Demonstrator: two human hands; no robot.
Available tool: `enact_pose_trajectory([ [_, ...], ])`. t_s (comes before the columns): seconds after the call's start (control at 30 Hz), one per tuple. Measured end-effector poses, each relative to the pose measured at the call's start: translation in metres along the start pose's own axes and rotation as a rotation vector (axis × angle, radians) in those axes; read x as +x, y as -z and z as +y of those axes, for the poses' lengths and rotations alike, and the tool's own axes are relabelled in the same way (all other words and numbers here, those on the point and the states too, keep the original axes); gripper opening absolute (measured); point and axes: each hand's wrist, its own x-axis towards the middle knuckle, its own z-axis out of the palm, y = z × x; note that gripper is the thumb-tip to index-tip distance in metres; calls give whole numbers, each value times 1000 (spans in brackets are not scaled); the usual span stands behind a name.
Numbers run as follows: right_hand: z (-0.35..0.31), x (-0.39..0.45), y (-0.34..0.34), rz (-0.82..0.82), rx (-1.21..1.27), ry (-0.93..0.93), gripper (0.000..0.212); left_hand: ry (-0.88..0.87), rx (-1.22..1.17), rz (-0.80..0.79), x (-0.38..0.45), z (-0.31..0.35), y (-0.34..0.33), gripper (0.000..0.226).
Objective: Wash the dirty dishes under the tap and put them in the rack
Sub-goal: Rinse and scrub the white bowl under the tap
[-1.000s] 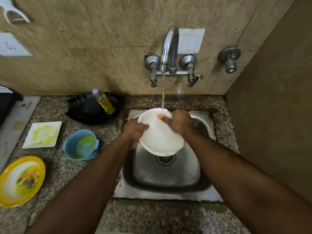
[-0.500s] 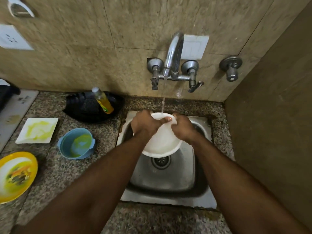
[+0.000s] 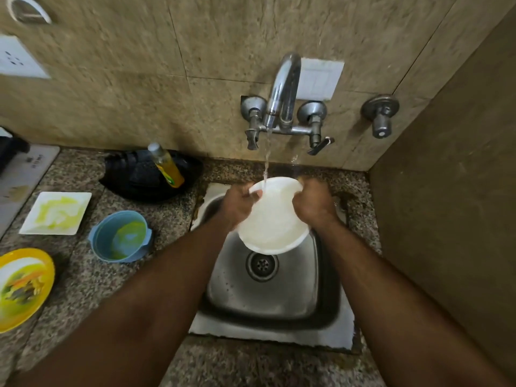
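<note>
A round white plate (image 3: 272,219) is tilted over the steel sink (image 3: 321,277), its top edge in the stream from the tap (image 3: 282,88). My left hand (image 3: 237,203) grips the plate's upper left rim, thumb on its face. My right hand (image 3: 314,203) grips the upper right rim. Dirty dishes wait on the counter to the left: a white square plate (image 3: 55,213) with yellow smears, a blue bowl (image 3: 120,237), and a yellow plate (image 3: 23,284) with food scraps. A black rack (image 3: 134,177) stands at the back of the counter.
A bottle of yellow dish soap (image 3: 167,166) leans in the black rack. A second valve (image 3: 379,114) sticks out of the wall at the right. A brown side wall (image 3: 452,208) closes off the right. The sink drain (image 3: 262,265) shows below the plate.
My left hand slid from the plate's left side up to its top rim. The plate has lifted and turned under the running water, showing more of its face again. The view shifted slightly.
</note>
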Motion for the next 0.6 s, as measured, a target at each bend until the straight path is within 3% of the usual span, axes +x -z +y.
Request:
enact_pose_trajectory([
  [0.1,-2,-4,0,29,-44,8,36,14,568,180,-12,1,-18,46],
  [0.17,-1,-6,2,47,-102,31,36,41,668,204,-16,-2,-26,65],
  [0.3,-1,-10,6,71,-154,47,36,203,337,327,-18,-8,-37,100],
  [0.43,6,-12,5,110,-103,-23,39,130,324,154,-20,-11,-38,52],
  [0.5,10,-12,3,122,-74,-43,43,116,29,107,-30,-18,-33,40],
  [0.6,14,-12,-5,175,3,-70,46,200,-533,-1,-53,-21,-27,55],
])
